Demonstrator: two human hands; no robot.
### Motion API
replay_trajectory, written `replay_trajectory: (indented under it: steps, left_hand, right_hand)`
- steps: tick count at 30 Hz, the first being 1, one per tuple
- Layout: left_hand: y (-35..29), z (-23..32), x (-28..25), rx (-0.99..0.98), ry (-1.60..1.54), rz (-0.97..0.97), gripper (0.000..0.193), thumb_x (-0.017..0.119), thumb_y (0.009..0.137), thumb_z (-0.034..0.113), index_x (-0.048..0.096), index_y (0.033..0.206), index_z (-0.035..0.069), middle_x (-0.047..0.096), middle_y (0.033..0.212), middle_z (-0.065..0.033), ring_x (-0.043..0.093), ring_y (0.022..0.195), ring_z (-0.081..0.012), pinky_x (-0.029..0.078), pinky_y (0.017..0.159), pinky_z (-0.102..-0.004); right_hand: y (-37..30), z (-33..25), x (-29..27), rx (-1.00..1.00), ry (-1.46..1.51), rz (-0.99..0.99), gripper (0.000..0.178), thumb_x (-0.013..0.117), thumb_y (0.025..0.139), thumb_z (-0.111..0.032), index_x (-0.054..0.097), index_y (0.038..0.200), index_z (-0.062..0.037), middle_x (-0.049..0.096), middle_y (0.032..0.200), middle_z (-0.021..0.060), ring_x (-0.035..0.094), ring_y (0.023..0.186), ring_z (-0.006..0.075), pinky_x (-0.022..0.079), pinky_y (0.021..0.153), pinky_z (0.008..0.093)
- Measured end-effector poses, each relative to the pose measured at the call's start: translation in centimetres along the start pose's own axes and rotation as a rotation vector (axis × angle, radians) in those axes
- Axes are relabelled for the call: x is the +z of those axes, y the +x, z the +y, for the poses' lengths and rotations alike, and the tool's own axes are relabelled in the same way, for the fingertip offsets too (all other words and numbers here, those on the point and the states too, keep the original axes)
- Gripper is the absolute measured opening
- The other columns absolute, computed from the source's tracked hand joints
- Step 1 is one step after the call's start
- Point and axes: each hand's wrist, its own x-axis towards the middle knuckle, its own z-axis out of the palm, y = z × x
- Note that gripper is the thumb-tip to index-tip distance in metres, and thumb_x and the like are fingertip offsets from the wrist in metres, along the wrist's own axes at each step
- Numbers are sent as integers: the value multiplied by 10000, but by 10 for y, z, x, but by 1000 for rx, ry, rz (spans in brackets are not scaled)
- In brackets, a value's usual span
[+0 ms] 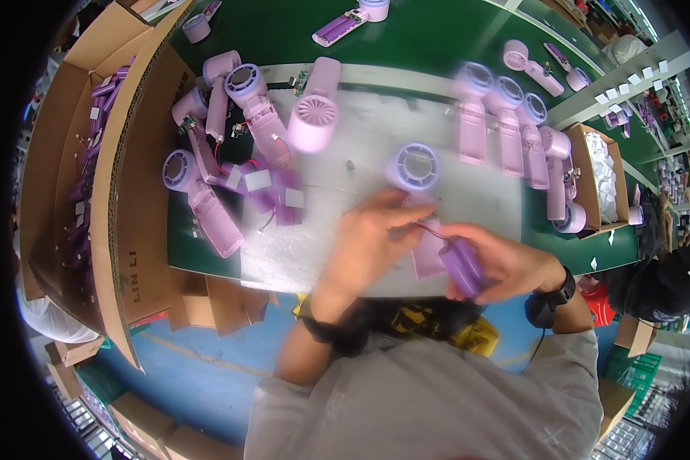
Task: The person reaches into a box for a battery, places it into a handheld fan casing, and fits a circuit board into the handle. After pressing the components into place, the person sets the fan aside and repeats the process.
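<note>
A pink handheld fan with a lilac ring head [416, 167] lies before me, its open handle shell [428, 257] pointing toward my body. My right hand [514, 261] is closed around a purple battery pack [462, 267] beside that handle. Thin wires [432, 229] run from the pack toward the fan's neck. There, my left hand [372, 241] has its fingers bent together, slightly blurred; what sits between the fingertips is hidden. To the left, several purple battery packs with white labels [258, 180] lie in a pile.
Several pink fan bodies [265, 126] stand left, and another row [506, 126] lies right on the pale mat [360, 115]. A tall cardboard box [149, 176] of purple packs borders the left side. At right sits a small box [583, 184] of white slips.
</note>
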Motion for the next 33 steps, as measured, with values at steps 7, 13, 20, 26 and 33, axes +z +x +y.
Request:
replay_trajectory:
  steps: [7,13,20,26,33]
  left_hand:
    - [-1,-1,0,51,27,-10,373,759,760,56,747,1123,144,688,1088,-162,704,846,-292,560,719,-347]
    - [-2,1,1,83,20,-7,369,753,788,54,727,1152,110,680,1089,-176,687,865,-325,545,726,-371]
    - [-1,2,-4,98,5,-52,354,712,828,31,703,1178,74,671,1063,-171,669,863,-342,534,739,-386]
    - [0,4,-7,98,24,-108,348,673,857,6,680,1200,60,661,1035,-163,662,884,-348,533,751,-394]
    - [0,2,-9,108,-9,-112,353,661,858,-22,676,1202,55,663,1042,-163,668,868,-334,537,743,-390]
  right_hand:
    - [1,-1,-13,20,-283,114,808,842,729,-32,428,1422,-65,509,1322,106,598,1125,235,509,965,385]
    - [7,-10,-13,-201,-908,120,804,894,655,-142,514,1359,-62,548,1255,100,584,1107,254,479,976,377]
    - [21,8,-3,-306,-981,199,789,902,641,-181,534,1329,-63,560,1242,121,554,1145,279,466,978,368]
    - [27,16,2,-457,-1195,262,661,871,660,-121,561,1239,-49,557,1255,131,558,1125,327,502,935,423]
    - [19,21,16,-435,-1280,328,527,854,677,-78,624,1146,-7,540,1324,165,573,1151,346,523,938,428]
